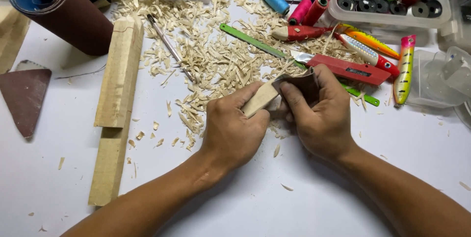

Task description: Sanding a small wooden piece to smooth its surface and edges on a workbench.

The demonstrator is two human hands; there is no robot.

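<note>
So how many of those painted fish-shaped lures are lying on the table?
4. A red lure, an orange lure and a white lure lie beyond the right hand; a pink-and-yellow lure lies farther right. Others may be hidden.

Two bare hands: left hand [234, 130], right hand [318, 114]; two long pale wooden blocks [119, 72]; four painted fish-shaped lures [405, 67]; four spools of thread, blue, pink, red, purple [274, 0]; one roll of brown sandpaper [61, 9]; one red box cutter [346, 67]; one green metal ruler [250, 39].
</note>
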